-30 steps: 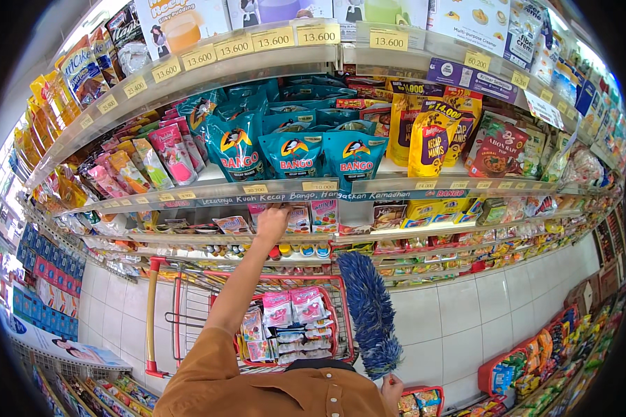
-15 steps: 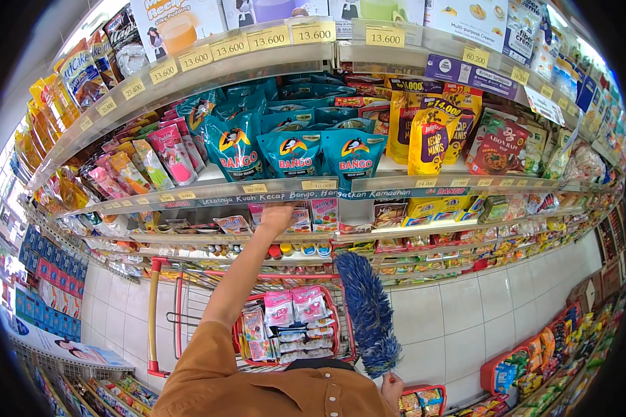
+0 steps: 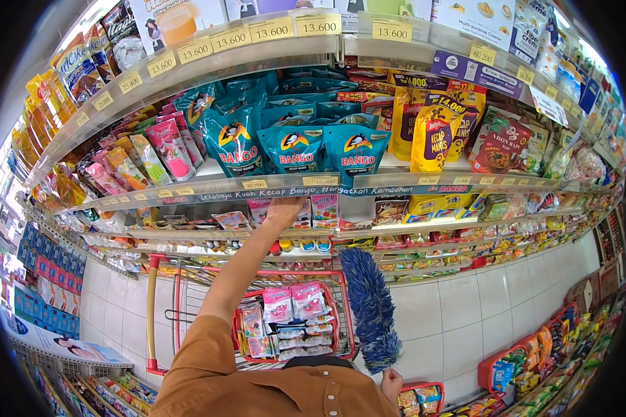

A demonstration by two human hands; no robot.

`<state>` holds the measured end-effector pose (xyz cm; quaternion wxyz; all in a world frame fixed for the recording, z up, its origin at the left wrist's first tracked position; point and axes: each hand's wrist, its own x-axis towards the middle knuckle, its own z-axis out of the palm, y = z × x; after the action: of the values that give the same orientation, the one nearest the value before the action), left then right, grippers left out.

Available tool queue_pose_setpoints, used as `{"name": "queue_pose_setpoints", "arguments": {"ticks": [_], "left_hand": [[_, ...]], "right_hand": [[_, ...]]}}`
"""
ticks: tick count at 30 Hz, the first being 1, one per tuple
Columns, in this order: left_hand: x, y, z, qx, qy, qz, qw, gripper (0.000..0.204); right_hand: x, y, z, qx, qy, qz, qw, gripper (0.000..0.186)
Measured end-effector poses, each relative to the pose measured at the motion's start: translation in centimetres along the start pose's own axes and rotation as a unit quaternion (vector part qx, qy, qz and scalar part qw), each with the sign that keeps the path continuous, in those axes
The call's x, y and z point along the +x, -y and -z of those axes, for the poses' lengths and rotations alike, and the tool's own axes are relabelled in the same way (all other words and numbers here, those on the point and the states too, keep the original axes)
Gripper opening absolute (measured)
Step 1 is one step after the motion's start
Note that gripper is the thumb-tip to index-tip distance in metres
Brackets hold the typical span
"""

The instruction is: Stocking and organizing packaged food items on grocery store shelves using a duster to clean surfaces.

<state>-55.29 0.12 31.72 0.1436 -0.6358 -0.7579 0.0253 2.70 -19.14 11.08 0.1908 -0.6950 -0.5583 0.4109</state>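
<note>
My left arm stretches forward, and my left hand (image 3: 285,210) is in among the pink packets (image 3: 325,210) on the shelf under the teal pouches. Its fingers are out of sight below the price rail (image 3: 271,189), so whether they grip anything is hidden. Low at my right side, my right hand (image 3: 391,381) is closed round the handle end of a blue fluffy duster (image 3: 368,306), which points up and forward toward the lower shelves. Between my arm and the duster, a red basket (image 3: 339,316) filled with pink and white packets sits in a shopping cart (image 3: 181,306).
Teal pouches (image 3: 292,149) and yellow pouches (image 3: 435,142) stand on the shelf above my left hand. Boxes (image 3: 177,26) line the top shelf. Red baskets of packets (image 3: 497,368) stand on the tiled floor (image 3: 452,313) at the right. Blue cartons (image 3: 38,278) are stacked at far left.
My left hand has shifted slightly to the right along the lower shelf, still reaching under the rail. The duster remains in my right hand, nearly in place.
</note>
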Motion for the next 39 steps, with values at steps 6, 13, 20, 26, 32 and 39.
{"name": "queue_pose_setpoints", "arguments": {"ticks": [6,13,20,26,32,39], "left_hand": [[0.1,1.0,-1.9,0.009,-0.099,-0.025,0.995,0.056],[-4.1,2.7,2.7,-0.12,-0.254,-0.016,0.96,0.033],[-23.7,3.2,-4.1,-0.369,-0.052,0.131,0.919,0.018],[-36.3,3.9,-15.5,-0.278,0.013,0.23,0.933,0.033],[-34.9,2.6,-17.6,-0.316,0.194,0.355,0.858,0.036],[-33.5,3.9,-15.8,-0.248,0.167,0.379,0.876,0.023]], "right_hand": [[-0.1,-0.3,0.4,0.009,0.016,0.022,1.0,0.037],[-1.3,-0.9,1.5,0.061,0.05,0.08,0.994,0.027],[-1.4,-1.9,1.1,-0.025,0.081,0.073,0.994,0.027],[-1.1,-2.5,0.0,-0.011,0.094,0.078,0.992,0.03],[-2.5,-2.8,-1.1,0.018,0.052,0.102,0.993,0.026],[-4.6,-2.4,-1.8,0.023,0.049,0.069,0.996,0.021]]}}
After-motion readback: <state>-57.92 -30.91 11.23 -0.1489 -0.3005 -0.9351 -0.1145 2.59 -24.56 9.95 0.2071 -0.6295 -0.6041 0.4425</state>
